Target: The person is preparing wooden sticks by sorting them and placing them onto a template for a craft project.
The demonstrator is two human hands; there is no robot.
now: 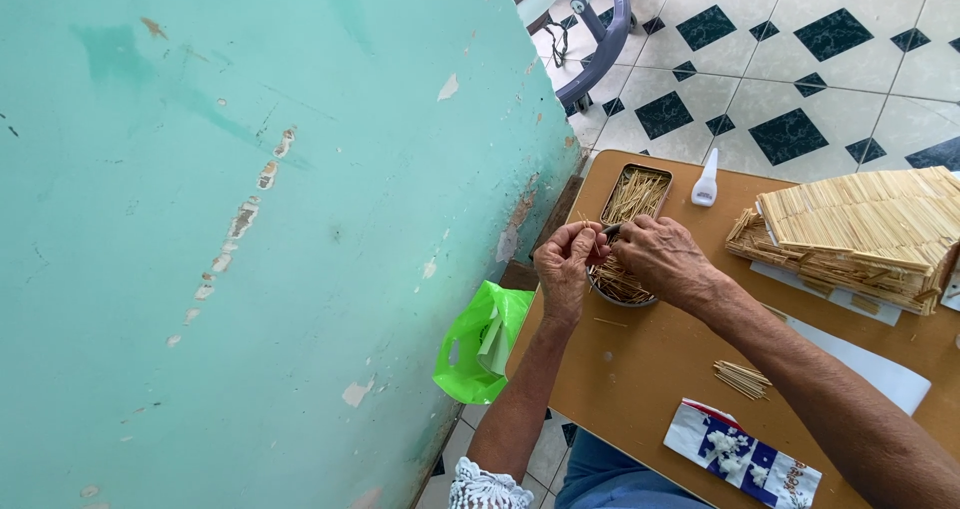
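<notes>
Nearest me lies a blue-and-white packet (745, 455); beyond it my left hand (566, 267) and right hand (662, 257) meet, pinching thin sticks (590, 231) over a round tin (620, 287) on the table (640, 379).

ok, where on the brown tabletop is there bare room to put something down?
Bare wood lies between the round tin of sticks and the small loose stick bundle, and along the near-left table edge. Crowded: the far side, with rectangular stick tin, white glue bottle, stick-built model, both hands.
</notes>
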